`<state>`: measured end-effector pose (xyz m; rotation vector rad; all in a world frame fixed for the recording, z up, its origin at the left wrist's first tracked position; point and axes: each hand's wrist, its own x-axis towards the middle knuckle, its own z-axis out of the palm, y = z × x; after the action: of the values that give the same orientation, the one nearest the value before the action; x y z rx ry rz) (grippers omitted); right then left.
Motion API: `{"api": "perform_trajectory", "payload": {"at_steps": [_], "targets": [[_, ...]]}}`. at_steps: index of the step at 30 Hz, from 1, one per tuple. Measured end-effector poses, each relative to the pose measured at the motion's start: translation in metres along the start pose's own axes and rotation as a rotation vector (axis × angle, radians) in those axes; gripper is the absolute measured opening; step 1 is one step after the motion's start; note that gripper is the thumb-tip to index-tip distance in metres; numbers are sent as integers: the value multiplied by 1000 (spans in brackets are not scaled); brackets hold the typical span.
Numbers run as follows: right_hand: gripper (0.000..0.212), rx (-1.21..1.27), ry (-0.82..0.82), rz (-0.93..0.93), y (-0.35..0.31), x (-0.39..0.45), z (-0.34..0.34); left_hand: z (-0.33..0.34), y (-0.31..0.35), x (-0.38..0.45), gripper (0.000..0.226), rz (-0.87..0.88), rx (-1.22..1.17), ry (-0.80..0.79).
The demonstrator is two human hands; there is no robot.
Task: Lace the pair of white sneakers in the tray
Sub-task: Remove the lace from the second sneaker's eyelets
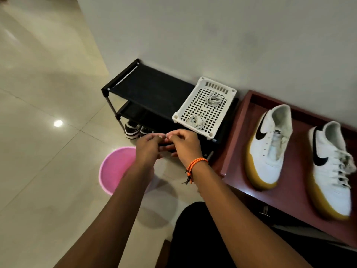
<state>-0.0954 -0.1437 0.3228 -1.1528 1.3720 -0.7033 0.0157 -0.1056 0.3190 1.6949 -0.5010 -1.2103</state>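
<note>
In front of the black fabric-shelved shoe rack (152,88), both hands meet over the floor: left hand (149,147) and right hand (183,145) curled, fingertips touching. Something dark sits between them; can't tell what, or whether either hand is actually pinching it. No lace visible in them.

Task items, relative to the rack:
- White perforated plastic basket (195,110) sits on the rack's top shelf, right end. Two coiled white laces inside: far coil (214,100), near coil (196,121).
- Dark red wooden tray (301,176) is just right of the rack. Two white sneakers with black swoosh and gum soles in it.
- Sneaker nearer the rack (269,147): eyelets look empty, tongue exposed.
- Sneaker farther from the rack (332,167): appears already laced, though blurred.

Judgement: one shoe left to do; next step is fetching a lace.

Doing it well:
- Take one coil only, the near one is closest to the hands.
- Uncoil fully, find both tips, even them out before threading.
- Start at the toe-end eyelets, keep the lace flat, match the pattern of the laced sneaker.
- Hold the shoe steady in the tray with the other hand.

Pink round plastic tub (116,167) is on the floor before the rack, under the left forearm.
</note>
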Motion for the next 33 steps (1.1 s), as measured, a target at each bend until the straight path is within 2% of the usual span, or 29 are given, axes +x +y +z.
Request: {"api": "perform_trajectory", "payload": {"at_steps": [8, 15, 18, 21, 24, 27, 28, 30, 31, 33], "targets": [[15, -27, 289, -211, -14, -38, -157, 144, 48, -62, 20, 181, 67, -291], [20, 1, 453, -137, 21, -49, -260, 253, 22, -84, 21, 146, 127, -420], [21, -124, 539, -123, 45, -40, -285, 281, 9, -76, 23, 162, 155, -446], [47, -296, 544, -61, 64, -29, -298, 302, -6, -66, 26, 241, 231, -414], [59, -285, 454, -77, 70, -23, -294, 313, -11, -60, 23, 285, 293, -317], [71, -193, 394, -83, 69, -19, -288, 325, -5, -62, 20, 389, 425, -97], [67, -155, 361, -85, 66, -17, -287, 330, -4, -65, 17, 425, 466, -6], [44, -97, 281, -110, 60, -19, -292, 338, -1, -70, 13, 494, 473, 100], [37, -83, 232, -123, 57, -21, -298, 346, -1, -70, 14, 524, 457, 109], [38, -141, 208, -153, 50, -28, -313, 361, -3, -71, 19, 566, 417, 45]]}}
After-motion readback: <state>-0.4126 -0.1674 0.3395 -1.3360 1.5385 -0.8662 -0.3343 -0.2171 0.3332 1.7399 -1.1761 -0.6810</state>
